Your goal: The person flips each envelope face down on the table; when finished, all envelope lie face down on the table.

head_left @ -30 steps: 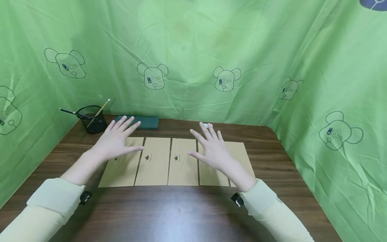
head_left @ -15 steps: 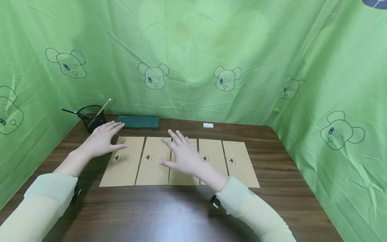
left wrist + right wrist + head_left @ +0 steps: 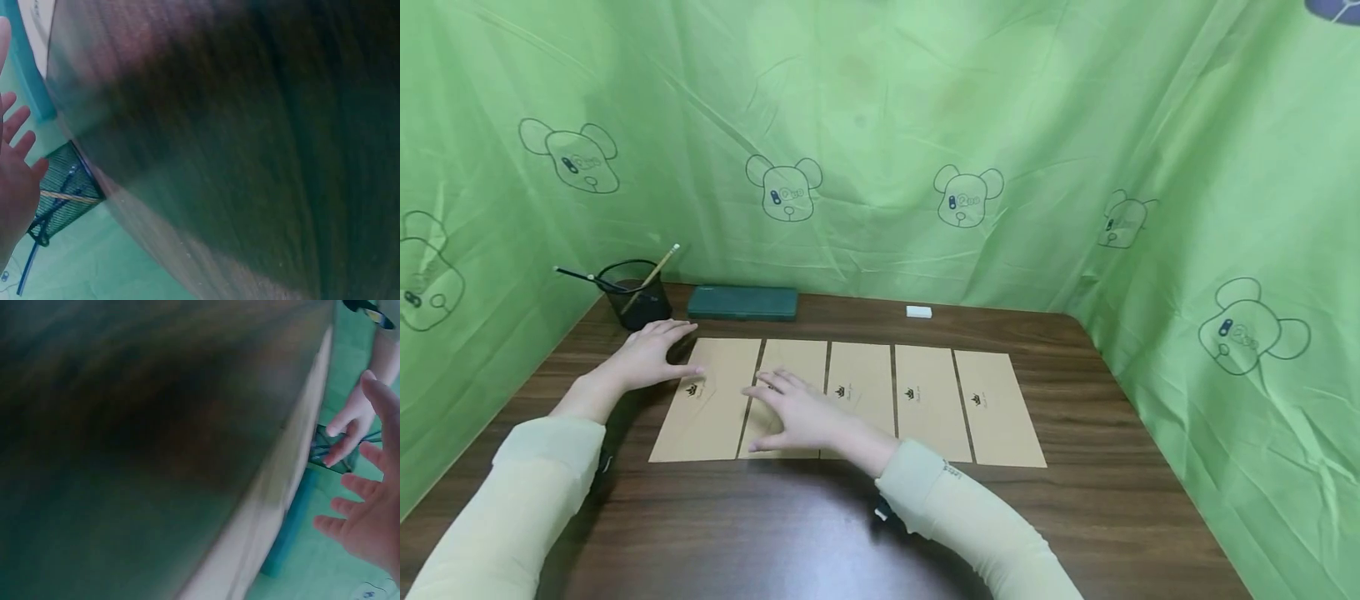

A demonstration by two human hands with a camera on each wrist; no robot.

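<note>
Several brown kraft-paper sheets, each printed with a small crown, lie side by side in a row on the wooden table. By the left edge of the leftmost sheet (image 3: 707, 425) is my left hand (image 3: 647, 358), fingers extended and thumb over the sheet; whether it touches the paper I cannot tell. My right hand (image 3: 801, 412) is over the second sheet (image 3: 805, 354), palm down with fingers spread, and partly covers it. Neither hand holds anything. The right wrist view shows the right hand (image 3: 375, 512) with fingers apart and the left hand (image 3: 355, 415) beyond it.
Behind my left hand stands a black mesh pen holder (image 3: 647, 310) with pencils in it. A dark green case (image 3: 742, 303) lies at the table's back edge, and a white eraser (image 3: 918, 312) farther right. A green curtain (image 3: 865, 242) surrounds the table's back and sides.
My right hand has moved left from the fourth sheet to the second and lower. The left hand has shifted left and down to the leftmost sheet's edge. The sheets have stayed put.
</note>
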